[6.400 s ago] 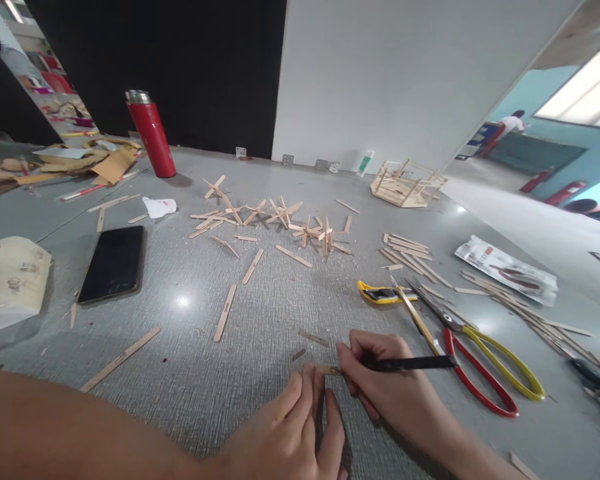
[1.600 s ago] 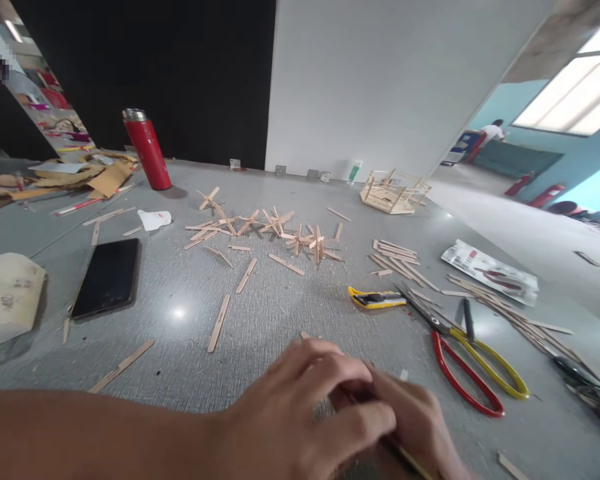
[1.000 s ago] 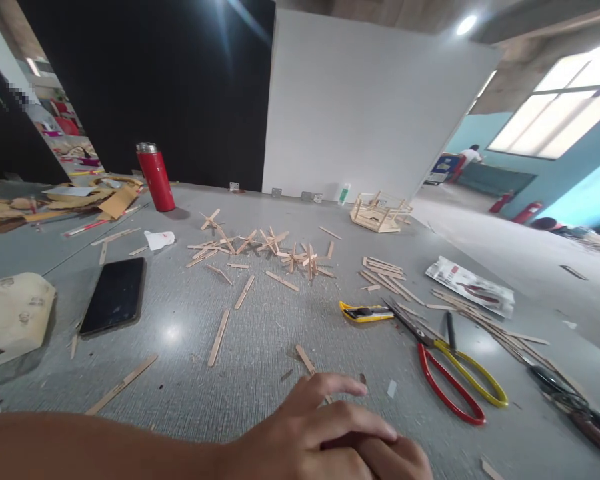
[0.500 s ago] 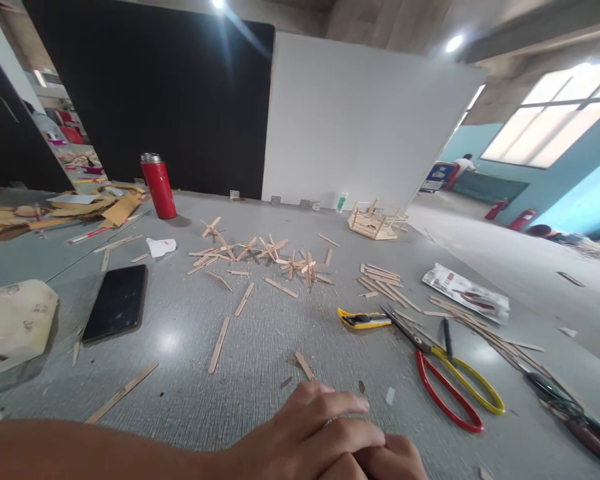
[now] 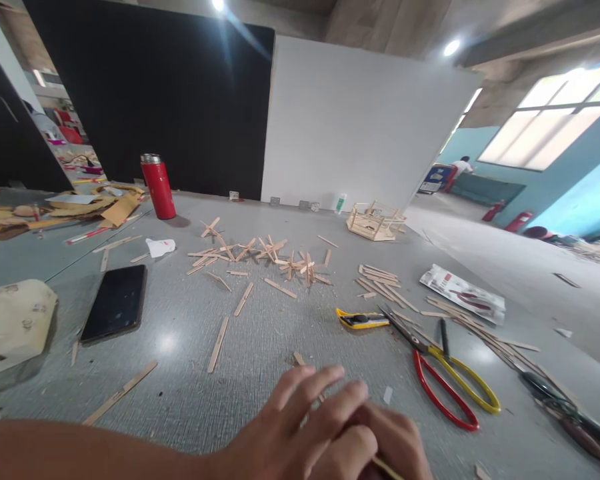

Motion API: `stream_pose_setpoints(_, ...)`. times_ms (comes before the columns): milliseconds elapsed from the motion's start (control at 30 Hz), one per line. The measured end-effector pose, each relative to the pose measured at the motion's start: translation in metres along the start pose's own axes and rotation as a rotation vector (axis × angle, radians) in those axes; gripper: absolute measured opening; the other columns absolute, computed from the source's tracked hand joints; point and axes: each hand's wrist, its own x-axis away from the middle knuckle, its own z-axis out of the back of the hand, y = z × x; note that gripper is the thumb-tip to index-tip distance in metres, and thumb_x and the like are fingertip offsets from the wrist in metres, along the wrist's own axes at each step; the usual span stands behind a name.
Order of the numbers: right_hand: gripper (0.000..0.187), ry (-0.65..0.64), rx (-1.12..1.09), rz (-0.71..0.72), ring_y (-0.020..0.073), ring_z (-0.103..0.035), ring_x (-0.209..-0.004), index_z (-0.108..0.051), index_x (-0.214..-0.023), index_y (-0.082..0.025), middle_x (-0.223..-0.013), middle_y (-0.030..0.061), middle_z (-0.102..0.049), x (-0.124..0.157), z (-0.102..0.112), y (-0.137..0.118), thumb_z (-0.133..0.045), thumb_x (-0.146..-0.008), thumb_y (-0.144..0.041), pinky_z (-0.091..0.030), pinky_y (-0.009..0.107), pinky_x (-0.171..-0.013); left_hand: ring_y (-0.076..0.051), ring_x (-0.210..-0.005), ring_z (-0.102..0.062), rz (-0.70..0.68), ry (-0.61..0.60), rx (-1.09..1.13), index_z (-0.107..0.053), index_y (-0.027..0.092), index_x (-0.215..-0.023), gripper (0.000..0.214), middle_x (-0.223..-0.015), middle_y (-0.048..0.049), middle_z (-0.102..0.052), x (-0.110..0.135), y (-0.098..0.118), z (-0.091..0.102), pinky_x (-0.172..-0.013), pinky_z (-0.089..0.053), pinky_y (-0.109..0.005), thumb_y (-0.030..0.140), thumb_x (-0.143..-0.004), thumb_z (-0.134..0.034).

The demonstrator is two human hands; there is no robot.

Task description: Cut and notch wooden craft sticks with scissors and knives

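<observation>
My left hand reaches in from the lower left, its fingers bent and slightly apart, overlapping my right hand. My right hand is closed, its fingers curled beside and under the left ones. A thin pale yellowish strip shows at the bottom edge by the right hand; most of it is hidden. What the left fingers hold, if anything, is hidden behind them. Just beyond the left fingertips lies a wooden stick on the grey table. To the right are scissors with red and yellow handles and a yellow utility knife.
Broken wooden sticks lie piled mid-table, with more sticks to the right. A stick frame stands at the back. On the left are a phone and a red flask. A printed packet lies right.
My left fingers have lifted and spread a little. My right hand has shifted slightly, and a pale strip now shows beside it. The things on the table have stayed in place.
</observation>
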Motion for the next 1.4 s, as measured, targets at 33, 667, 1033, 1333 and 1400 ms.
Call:
stream_pose_setpoints(33,0.034,0.019,0.003,-0.049,0.0134,-0.055,-0.043,-0.065,-0.077,-0.023,-0.055,0.0017,-0.064,-0.005,0.004,0.001,-0.061,-0.097,-0.051,-0.043,0.023,-0.038,-0.032,-0.138,-0.052,0.065,0.01,-0.015,-0.061,0.013,-0.119,0.022,-0.137,-0.0171,-0.066,-0.002,0.001,0.003,-0.109,-0.052,-0.047,0.025,-0.102,-0.053)
stream_pose_setpoints(667,0.038,-0.122,-0.067,-0.502,0.009,-0.048,-0.039,-0.053,-0.075,-0.023,-0.049,-0.0063,-0.056,-0.025,0.015,0.039,-0.061,-0.101,-0.048,-0.038,0.02,-0.04,-0.053,-0.144,-0.043,0.1,-0.715,0.005,-0.04,0.014,-0.156,0.062,-0.155,-0.0359,-0.044,0.031,-0.01,-0.013,-0.109,-0.047,-0.066,0.042,-0.103,-0.052)
stream_pose_setpoints(1033,0.031,-0.087,0.249,-0.189,0.0103,-0.044,-0.051,-0.056,-0.073,-0.022,-0.059,-0.0054,-0.053,-0.029,0.009,0.046,-0.063,-0.1,-0.035,-0.039,0.023,-0.048,-0.051,-0.145,-0.042,0.083,-0.673,-0.001,-0.035,0.005,-0.158,0.064,-0.151,-0.0377,-0.048,0.029,-0.009,-0.009,-0.117,-0.041,-0.056,0.038,-0.104,-0.044)
stream_pose_setpoints(1333,0.046,-0.094,0.233,-0.29,0.0101,-0.04,-0.046,-0.046,-0.059,-0.023,-0.048,-0.0072,-0.044,-0.039,0.004,0.04,-0.056,-0.102,-0.039,-0.033,0.026,-0.048,-0.045,-0.147,-0.043,0.108,-0.685,0.015,-0.041,0.004,-0.155,0.058,-0.154,-0.0344,-0.047,0.02,-0.013,-0.005,-0.121,-0.038,-0.051,0.036,-0.106,-0.041)
stream_pose_setpoints(1400,0.046,-0.097,0.232,-0.295,0.0099,-0.038,-0.045,-0.046,-0.06,-0.023,-0.048,-0.008,-0.042,-0.039,0.003,0.041,-0.055,-0.102,-0.04,-0.032,0.026,-0.048,-0.045,-0.148,-0.039,0.12,-0.705,0.035,-0.037,0.004,-0.158,0.06,-0.155,-0.0346,-0.044,0.02,-0.013,-0.004,-0.122,-0.038,-0.051,0.035,-0.107,-0.04)
